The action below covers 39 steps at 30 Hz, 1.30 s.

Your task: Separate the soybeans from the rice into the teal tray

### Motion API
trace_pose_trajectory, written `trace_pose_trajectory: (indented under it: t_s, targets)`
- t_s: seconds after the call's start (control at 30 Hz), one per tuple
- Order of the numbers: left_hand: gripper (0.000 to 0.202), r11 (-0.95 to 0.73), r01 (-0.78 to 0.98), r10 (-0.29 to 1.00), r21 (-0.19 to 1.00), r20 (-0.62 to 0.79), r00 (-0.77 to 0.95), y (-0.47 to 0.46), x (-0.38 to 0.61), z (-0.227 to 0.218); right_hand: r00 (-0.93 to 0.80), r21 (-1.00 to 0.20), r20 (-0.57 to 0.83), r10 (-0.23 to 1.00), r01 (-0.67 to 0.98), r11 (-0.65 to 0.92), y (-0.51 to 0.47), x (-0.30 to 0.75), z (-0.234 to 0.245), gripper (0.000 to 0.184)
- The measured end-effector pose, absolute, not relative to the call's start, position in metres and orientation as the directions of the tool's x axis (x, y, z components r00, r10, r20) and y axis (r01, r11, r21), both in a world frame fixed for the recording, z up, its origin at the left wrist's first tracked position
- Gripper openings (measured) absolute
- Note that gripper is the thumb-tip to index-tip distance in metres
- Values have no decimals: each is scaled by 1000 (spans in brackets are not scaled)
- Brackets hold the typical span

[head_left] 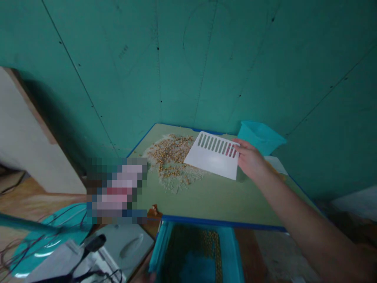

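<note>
Clearly, the right hand (249, 157) is closed on the right edge of a white scoop (216, 163), thumb and fingers near its row of slots. The scoop reaches out to the left of that hand, tilted over the counter (206, 204); whether its lower edge touches the surface I cannot tell. Farther left of the hand, beside the scoop, golden kernels (173, 151) lie spread among pale grains (172, 184). Just beyond the hand, toward the wall (188, 67), stands a turquoise bin (260, 135). Nearer than the hand, below the counter's front edge, a turquoise tray (238, 255) holds more kernels. At its left rim is the left hand (143, 274), mostly cut off and dim; its grip cannot be told.
</note>
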State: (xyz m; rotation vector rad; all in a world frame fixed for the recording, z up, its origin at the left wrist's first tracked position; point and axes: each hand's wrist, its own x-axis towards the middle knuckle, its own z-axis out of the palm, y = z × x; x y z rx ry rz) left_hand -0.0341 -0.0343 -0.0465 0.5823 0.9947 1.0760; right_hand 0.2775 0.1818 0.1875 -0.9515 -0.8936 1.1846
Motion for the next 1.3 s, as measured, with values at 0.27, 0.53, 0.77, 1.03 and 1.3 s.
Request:
trace_pose_trajectory:
  t_s: [0.27, 0.53, 0.77, 1.03, 1.3]
  targets:
    - [10, 387, -407, 913, 827, -407, 41, -37, -34, -42, 87, -948, 31, 996, -314, 57, 177, 270, 171, 13]
    - [27, 428, -428, 894, 796, -444, 68, -31, -37, -46, 118, -941, -28, 993, -337, 14, 177, 274, 160, 14]
    - [25, 501, -461, 861, 732, -475, 180, -25, -35, -35, 148, -947, -54, 987, -322, -4, 178, 276, 159, 17]
    - [66, 529, -576, 842, 624, -473, 261, -32, -11, -14, 161, -948, -41, 986, -317, 12, 180, 279, 155, 15]
    - [58, 560, -641, 813, 525, -497, 303, -33, 5, 27, 144, -953, -50, 988, -304, -4, 177, 278, 157, 15]
